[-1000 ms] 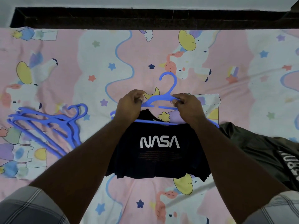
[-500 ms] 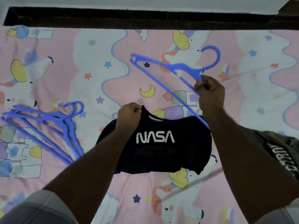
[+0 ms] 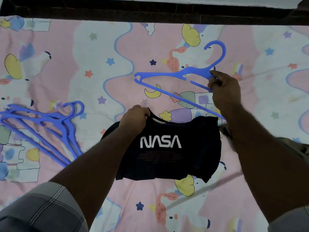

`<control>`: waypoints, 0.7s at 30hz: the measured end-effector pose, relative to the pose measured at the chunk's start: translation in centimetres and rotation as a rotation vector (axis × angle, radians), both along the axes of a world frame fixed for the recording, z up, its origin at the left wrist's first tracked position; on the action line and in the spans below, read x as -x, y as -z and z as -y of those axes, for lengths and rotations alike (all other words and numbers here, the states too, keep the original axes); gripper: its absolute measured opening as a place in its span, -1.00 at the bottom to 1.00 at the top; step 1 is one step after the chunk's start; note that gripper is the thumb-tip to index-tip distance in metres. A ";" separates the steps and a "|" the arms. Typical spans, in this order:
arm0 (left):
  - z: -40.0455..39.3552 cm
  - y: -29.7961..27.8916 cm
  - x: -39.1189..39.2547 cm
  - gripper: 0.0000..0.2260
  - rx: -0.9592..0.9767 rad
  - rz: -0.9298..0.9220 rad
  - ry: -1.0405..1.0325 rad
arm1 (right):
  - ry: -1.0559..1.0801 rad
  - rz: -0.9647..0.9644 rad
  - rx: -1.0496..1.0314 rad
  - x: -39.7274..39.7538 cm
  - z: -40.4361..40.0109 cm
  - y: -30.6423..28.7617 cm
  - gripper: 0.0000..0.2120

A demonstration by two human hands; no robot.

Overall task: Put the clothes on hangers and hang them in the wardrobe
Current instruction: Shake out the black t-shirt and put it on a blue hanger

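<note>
A black NASA T-shirt (image 3: 168, 153) lies flat on the bed, collar pointing away from me. My left hand (image 3: 134, 120) grips the collar at its left side. My right hand (image 3: 224, 88) holds a blue plastic hanger (image 3: 173, 76) by its neck, above the bed beyond the shirt, hook up and to the right, one arm pointing left. The hanger is outside the shirt.
A pile of several blue hangers (image 3: 41, 129) lies on the bed at the left. A dark olive garment (image 3: 299, 148) lies at the right edge, partly behind my right arm. The pink patterned bedsheet (image 3: 83, 56) ends at a dark headboard (image 3: 150, 12) at the top.
My right hand pulled the hanger off the shirt's collar and lifted it up and to the right. My left hand stayed on the collar.
</note>
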State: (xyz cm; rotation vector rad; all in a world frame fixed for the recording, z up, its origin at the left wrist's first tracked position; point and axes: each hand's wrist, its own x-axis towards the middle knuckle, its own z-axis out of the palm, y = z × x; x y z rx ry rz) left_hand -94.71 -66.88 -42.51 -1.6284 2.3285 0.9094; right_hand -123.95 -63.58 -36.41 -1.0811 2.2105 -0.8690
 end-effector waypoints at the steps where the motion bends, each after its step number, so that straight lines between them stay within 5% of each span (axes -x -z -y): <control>1: 0.0 0.0 -0.1 -0.77 0.002 -0.002 -0.002 | -0.034 -0.044 -0.027 0.7 0.1 0.0 -0.66; 7: -0.5 -0.1 -0.2 -0.67 -0.065 -0.039 0.046 | -0.200 -0.196 -0.154 3.4 0.3 0.5 -0.67; 21: -1.3 0.3 -0.4 -0.86 0.054 -0.153 -0.108 | -0.202 -0.172 -0.263 3.3 -0.3 2.9 -0.62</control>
